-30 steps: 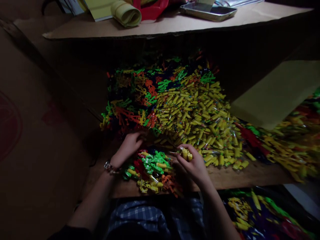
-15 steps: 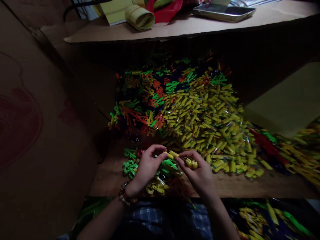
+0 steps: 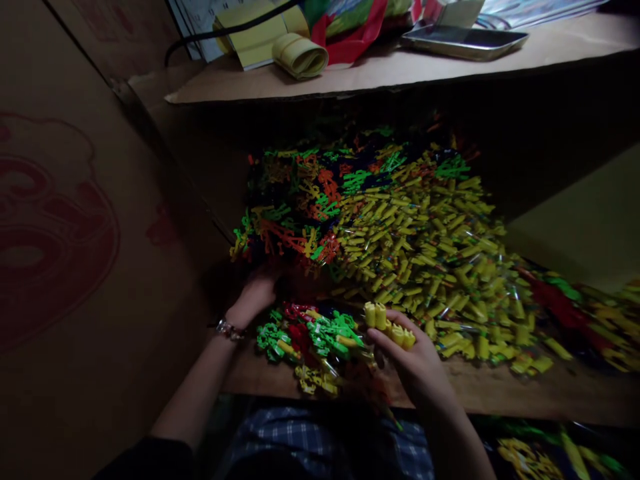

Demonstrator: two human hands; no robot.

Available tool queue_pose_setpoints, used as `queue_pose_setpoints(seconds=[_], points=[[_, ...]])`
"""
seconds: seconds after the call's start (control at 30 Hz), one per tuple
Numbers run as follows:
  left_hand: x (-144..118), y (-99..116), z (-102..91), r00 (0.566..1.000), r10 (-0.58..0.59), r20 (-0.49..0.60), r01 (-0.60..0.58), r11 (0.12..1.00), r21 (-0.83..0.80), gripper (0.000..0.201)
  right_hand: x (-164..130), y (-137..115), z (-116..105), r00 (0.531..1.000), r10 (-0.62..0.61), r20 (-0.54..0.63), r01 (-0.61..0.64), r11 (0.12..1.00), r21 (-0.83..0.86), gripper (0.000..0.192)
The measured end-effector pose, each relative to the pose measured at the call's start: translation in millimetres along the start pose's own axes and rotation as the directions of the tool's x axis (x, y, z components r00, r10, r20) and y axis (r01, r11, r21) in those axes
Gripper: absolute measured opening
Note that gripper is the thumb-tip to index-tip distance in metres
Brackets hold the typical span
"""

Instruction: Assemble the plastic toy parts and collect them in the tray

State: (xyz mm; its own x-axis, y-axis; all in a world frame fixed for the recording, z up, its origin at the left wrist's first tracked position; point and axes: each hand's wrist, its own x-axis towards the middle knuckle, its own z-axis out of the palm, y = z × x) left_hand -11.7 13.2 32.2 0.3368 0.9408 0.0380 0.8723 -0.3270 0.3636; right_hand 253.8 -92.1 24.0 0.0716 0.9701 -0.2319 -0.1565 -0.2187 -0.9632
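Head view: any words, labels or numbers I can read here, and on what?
None can be read.
Cardboard wall: a red printed emblem, no legible letters.
Yellow pad and papers on the shelf: any marks too small and blurred.
Yellow plastic pieces in the right hand: no markings visible.

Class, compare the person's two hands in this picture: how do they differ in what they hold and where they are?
The right hand grips several yellow pieces; the left hand shows none. The right hand is raised near the body; the left hand reaches further out to the mixed-colour pile. Both are bare.
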Motion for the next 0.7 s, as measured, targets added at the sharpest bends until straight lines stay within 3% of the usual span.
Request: queue_pose_setpoints(seconds=[0.07, 0.13, 0.2, 0.27, 0.33, 0.4, 0.47, 0.53, 0.6, 0.7], points=[[-0.8, -8.2, 1.8, 1.0, -0.001, 0.022, 0.001, 1.0, 0.004, 0.044, -0.8, 1.4, 0.7, 0.999, 0.039, -0.001, -0.039, 0.995, 0.091, 0.036], [-4.5, -5.0, 4.4, 0.999, -0.041, -0.028, 0.04, 0.999, -0.025, 0.042, -1.7, 2.0, 3.6, 0.998, 0.061, 0.003, -0.061, 0.985, 0.164, 0.036], [-9.6, 6.7, 6.8, 0.98, -0.128, -0.154, 0.111, 0.987, -0.113, 0.036, -3.2, 1.6, 7.7, 0.997, 0.077, 0.022, -0.08, 0.978, 0.193, 0.035], [-15.5, 24.7, 8.6, 0.92, -0.274, -0.282, 0.167, 0.921, -0.351, 0.027, -5.4, 0.7, 12.1, 0.996, 0.081, 0.045, -0.087, 0.983, 0.162, 0.034], [-21.8, 46.8, 10.3, 0.849, -0.451, -0.275, 0.16, 0.716, -0.679, 0.03, -8.2, -0.5, 16.8, 0.996, 0.072, 0.044, -0.075, 0.993, 0.089, 0.033], [-27.6, 69.7, 11.8, 0.825, -0.552, -0.119, 0.129, 0.389, -0.912, 0.039, -11.0, -1.5, 21.9, 0.999, 0.033, 0.014, -0.033, 0.999, -0.011, 0.032], [-32.0, 88.9, 13.5, 0.835, -0.55, 0.038, 0.116, 0.108, -0.987, 0.046, -13.8, -2.4, 26.7, 0.998, -0.045, -0.037, 0.04, 0.991, -0.124, 0.031], [-35.1, 101.0, 15.4, 0.844, -0.522, 0.121, 0.113, -0.048, -0.992, 0.052, -16.9, -3.4, 30.0, 0.983, -0.151, -0.103, 0.122, 0.96, -0.251, 0.029], [-37.8, 105.6, 17.6, 0.849, -0.512, 0.133, 0.108, -0.078, -0.991, 0.054, -20.6, -4.5, 30.9, 0.952, -0.266, -0.152, 0.191, 0.904, -0.383, 0.024], [-42.1, 105.2, 20.1, 0.856, -0.514, 0.052, 0.089, 0.047, -0.995, 0.045, -26.9, -5.6, 29.5, 0.895, -0.42, -0.149, 0.275, 0.783, -0.558, 0.016]])
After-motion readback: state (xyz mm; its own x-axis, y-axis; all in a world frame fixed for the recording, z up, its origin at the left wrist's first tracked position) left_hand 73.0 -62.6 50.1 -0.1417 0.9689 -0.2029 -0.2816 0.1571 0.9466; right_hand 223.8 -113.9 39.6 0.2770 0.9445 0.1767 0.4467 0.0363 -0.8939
